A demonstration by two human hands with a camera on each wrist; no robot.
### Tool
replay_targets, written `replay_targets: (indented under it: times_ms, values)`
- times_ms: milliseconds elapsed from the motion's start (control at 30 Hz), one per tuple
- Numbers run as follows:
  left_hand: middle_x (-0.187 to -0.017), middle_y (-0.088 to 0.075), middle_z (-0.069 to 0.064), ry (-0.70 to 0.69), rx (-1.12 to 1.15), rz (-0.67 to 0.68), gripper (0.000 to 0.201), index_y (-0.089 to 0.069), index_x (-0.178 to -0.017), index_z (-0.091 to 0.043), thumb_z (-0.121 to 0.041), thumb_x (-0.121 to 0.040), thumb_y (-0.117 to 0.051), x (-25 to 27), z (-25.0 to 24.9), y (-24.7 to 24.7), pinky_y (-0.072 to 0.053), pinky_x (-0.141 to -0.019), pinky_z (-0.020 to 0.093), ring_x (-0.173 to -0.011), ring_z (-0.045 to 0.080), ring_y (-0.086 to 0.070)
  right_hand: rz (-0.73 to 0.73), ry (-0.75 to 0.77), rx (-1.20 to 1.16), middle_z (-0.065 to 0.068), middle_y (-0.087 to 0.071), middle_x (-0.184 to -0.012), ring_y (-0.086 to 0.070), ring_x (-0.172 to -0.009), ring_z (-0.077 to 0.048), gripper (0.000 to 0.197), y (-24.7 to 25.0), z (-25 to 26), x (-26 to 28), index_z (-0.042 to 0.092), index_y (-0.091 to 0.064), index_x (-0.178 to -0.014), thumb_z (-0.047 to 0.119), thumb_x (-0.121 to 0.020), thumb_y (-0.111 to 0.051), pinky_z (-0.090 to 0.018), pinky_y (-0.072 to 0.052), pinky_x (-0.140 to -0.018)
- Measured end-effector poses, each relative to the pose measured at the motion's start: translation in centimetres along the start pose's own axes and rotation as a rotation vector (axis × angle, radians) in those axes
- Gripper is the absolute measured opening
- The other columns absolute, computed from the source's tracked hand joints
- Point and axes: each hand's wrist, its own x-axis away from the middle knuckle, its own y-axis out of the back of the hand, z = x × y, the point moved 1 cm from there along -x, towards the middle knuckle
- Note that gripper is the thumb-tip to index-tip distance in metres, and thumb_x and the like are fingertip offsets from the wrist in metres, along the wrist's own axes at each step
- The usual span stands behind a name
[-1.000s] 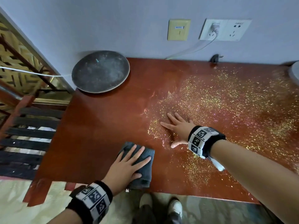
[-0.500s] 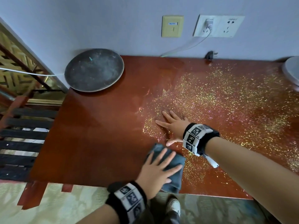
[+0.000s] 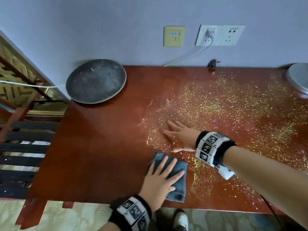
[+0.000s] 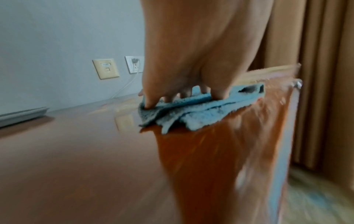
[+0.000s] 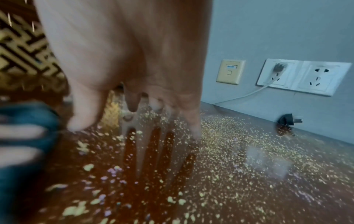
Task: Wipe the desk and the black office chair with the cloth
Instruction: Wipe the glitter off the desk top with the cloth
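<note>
A folded blue-grey cloth [image 3: 177, 182] [image 4: 193, 115] [image 5: 23, 121] lies on the reddish-brown desk [image 3: 100, 147] near its front edge. My left hand [image 3: 160, 179] [image 4: 184, 91] presses flat on the cloth with fingers spread and straight. My right hand [image 3: 180, 137] [image 5: 134, 115] rests flat on the desk just beyond the cloth, fingers straight, amid yellow and pink glitter specks [image 3: 233, 114] [image 5: 229, 151] that cover the desk's middle and right. The left part of the desk shows no specks. The black office chair is not in view.
A round dark tray [image 3: 95, 80] leans at the desk's back left corner. A black plug [image 3: 214, 63] lies by the wall under the sockets [image 3: 220, 35]. A grey round base [image 3: 298, 79] sits at the far right. A slatted frame [image 3: 21, 147] stands left of the desk.
My left hand slid the cloth rightward along the front edge, from the left part of the desk to just below my right hand. The right hand stayed flat in place.
</note>
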Motion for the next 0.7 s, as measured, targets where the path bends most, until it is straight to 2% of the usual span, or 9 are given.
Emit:
replay_targets:
  times_ms: [100,167,233,300,333,433,500,600,700]
  values:
    - [-0.150,-0.038,-0.003,-0.019,0.096,-0.009,0.078,-0.046,-0.136,-0.040,-0.056,-0.065,-0.076,-0.4,0.2,1.9,-0.040,-0.105,0.044,-0.138,0.020,-0.035,-0.291,0.147,0.025,0.002,0.008,-0.154,0.004,-0.142,-0.016,0.077,-0.6,1.2,4.4,0.034,-0.001,-0.142,0.027,-0.090,-0.058,-0.041,-0.021,-0.116]
    - [-0.158,0.003,-0.004,-0.001,0.043,-0.046,0.078,-0.019,-0.149,-0.035,-0.044,-0.086,-0.062,1.0,3.1,2.3,-0.006,-0.117,0.039,-0.145,0.018,0.004,-0.415,0.254,0.127,0.000,-0.029,-0.149,-0.026,-0.137,-0.015,0.084,-3.1,2.7,7.1,0.027,-0.041,-0.137,0.019,-0.064,-0.082,-0.033,-0.040,-0.106]
    - [-0.157,-0.001,-0.001,0.054,0.005,-0.107,0.086,-0.023,-0.150,-0.027,-0.045,-0.080,-0.069,2.7,6.7,2.3,-0.016,-0.117,0.038,-0.145,0.019,-0.005,-0.434,0.305,0.162,0.003,-0.052,-0.135,-0.048,-0.125,-0.014,0.085,-6.5,4.6,7.8,0.028,-0.062,-0.120,0.023,-0.039,-0.090,-0.030,-0.045,-0.097]
    - [-0.146,-0.040,0.004,0.177,0.092,-0.033,0.097,-0.050,-0.136,-0.021,-0.053,-0.052,-0.086,3.6,9.3,3.2,-0.043,-0.100,0.037,-0.131,0.019,-0.046,-0.417,0.281,0.164,0.001,-0.058,-0.129,-0.047,-0.127,-0.016,0.083,-9.2,6.4,6.8,0.023,-0.063,-0.121,0.031,-0.043,-0.090,-0.030,-0.043,-0.097]
    - [-0.147,-0.039,0.004,0.208,0.104,-0.031,0.100,-0.048,-0.137,-0.019,-0.052,-0.051,-0.086,3.6,10.5,3.6,-0.041,-0.101,0.036,-0.129,0.019,-0.048,-0.429,0.272,0.168,-0.003,-0.057,-0.132,-0.038,-0.134,-0.020,0.083,-10.2,7.1,6.1,0.016,-0.055,-0.130,0.036,-0.056,-0.085,-0.032,-0.041,-0.101]
    - [-0.153,0.018,-0.004,0.270,0.130,-0.012,0.090,-0.001,-0.152,-0.025,-0.043,-0.088,-0.061,2.8,13.2,4.5,-0.001,-0.117,0.032,-0.147,0.016,0.003,-0.491,0.215,0.225,-0.010,-0.034,-0.145,-0.003,-0.143,-0.030,0.075,-12.1,7.7,4.4,0.003,-0.011,-0.148,0.038,-0.088,-0.037,-0.042,-0.016,-0.115]
    - [-0.155,0.025,-0.003,0.341,0.156,0.072,0.088,0.007,-0.151,-0.028,-0.037,-0.091,-0.057,2.1,14.7,5.3,0.002,-0.118,0.035,-0.146,0.015,0.015,-0.460,0.228,0.211,-0.009,-0.035,-0.146,-0.014,-0.141,-0.032,0.066,-11.7,8.2,3.6,0.006,-0.025,-0.145,0.039,-0.088,-0.028,-0.042,-0.024,-0.114]
    - [-0.157,0.022,0.002,0.445,0.247,0.139,0.097,0.007,-0.152,-0.027,-0.030,-0.087,-0.065,1.4,17.0,5.8,-0.003,-0.118,0.039,-0.146,0.018,0.014,-0.399,0.261,0.155,-0.005,-0.046,-0.142,-0.040,-0.133,-0.026,0.061,-9.6,10.4,1.6,0.015,-0.039,-0.137,0.047,-0.085,-0.033,-0.040,-0.041,-0.101]
    - [-0.157,0.021,0.002,0.458,0.300,0.197,0.105,0.007,-0.152,-0.026,-0.030,-0.082,-0.072,1.1,18.2,5.7,-0.004,-0.118,0.040,-0.147,0.019,0.012,-0.393,0.161,0.053,-0.002,-0.054,-0.134,-0.056,-0.119,-0.022,0.089,-7.7,10.2,-1.6,0.018,-0.047,-0.130,0.061,-0.058,-0.075,-0.038,-0.052,-0.087]
